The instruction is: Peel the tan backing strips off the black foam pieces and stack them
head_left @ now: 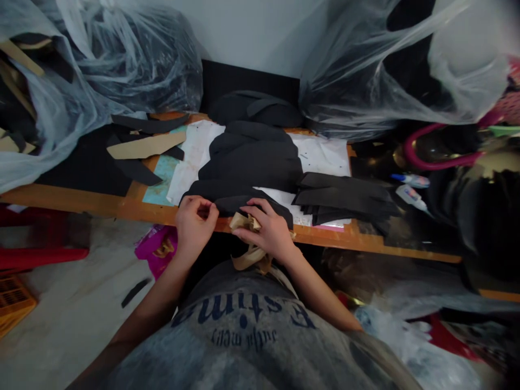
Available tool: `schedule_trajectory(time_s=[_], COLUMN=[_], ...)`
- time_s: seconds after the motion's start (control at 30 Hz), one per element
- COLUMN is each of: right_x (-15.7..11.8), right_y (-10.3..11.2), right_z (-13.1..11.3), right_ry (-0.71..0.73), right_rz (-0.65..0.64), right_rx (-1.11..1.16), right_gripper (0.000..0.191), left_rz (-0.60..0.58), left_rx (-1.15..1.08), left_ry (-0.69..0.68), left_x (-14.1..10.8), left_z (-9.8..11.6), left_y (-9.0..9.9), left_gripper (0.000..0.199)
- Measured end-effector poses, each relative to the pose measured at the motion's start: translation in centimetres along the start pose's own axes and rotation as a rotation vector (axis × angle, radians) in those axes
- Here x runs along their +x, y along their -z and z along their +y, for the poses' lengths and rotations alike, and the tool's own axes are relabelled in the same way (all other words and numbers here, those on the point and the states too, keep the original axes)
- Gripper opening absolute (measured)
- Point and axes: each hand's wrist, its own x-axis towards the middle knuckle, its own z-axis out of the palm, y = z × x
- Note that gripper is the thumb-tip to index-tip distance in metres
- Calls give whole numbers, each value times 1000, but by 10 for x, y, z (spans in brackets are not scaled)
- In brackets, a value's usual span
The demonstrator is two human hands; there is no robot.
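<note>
Overlapping black curved pieces [252,157] lie on white paper [195,146] down the middle of the bench. At their near left edge is my left hand [195,219], thumb and index finger pinched together; whatever may be between the tips is too small to make out. My right hand [266,227] is curled around crumpled tan strips [244,221] at the bench's front edge, and more of the tan strip hangs below it. A stack of black pieces [345,197] lies to the right of my right hand.
Clear plastic bags with dark contents stand at the back left [138,59] and back right [365,70]. Glue bottles [412,196] lie at the right. A magenta bag [156,252] hangs below the bench edge [101,203], near a red stool [44,257].
</note>
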Motion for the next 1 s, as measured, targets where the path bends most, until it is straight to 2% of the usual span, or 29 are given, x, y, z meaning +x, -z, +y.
schedule_trajectory(time_s=[0.2, 0.47, 0.6, 0.67, 0.73, 0.8, 0.83, 0.9, 0.97, 1.0], right_x=[0, 1, 0, 1, 4, 4, 2, -7, -25, -35], right_y=[-1, -2, -2, -3, -4, -3, -1, 3, 5, 4], right_z=[0, 1, 1, 2, 3, 5, 6, 6, 7, 8], right_ry=[-1, -1, -12, -13, -4, 27, 50, 76, 91, 131], right_rz=[3, 8, 5, 6, 14, 47, 81, 172, 229, 208], right_rx=[3, 2, 20, 37, 57, 94, 126, 205, 273, 286], right_gripper=[50, 46, 44, 43, 41, 37, 35, 29, 27, 30], left_rz=[-38, -100, 3, 51, -17, -218, -323, -439, -435, -417], left_rx=[150, 259, 250, 206, 175, 194, 222, 289, 319, 313], left_ry=[-52, -27, -28, -121, -313, -500, -553, -559, -520, -506], left_x=[8, 14, 12, 7, -3, -15, -20, -29, -32, -32], left_z=[0, 1, -1, -2, -3, -5, -7, -11, -16, -19], left_y=[-1, -5, 1, 5, 7, 5, 3, -1, -3, -4], left_gripper=[9, 11, 32, 38, 42, 52, 55, 59, 61, 62])
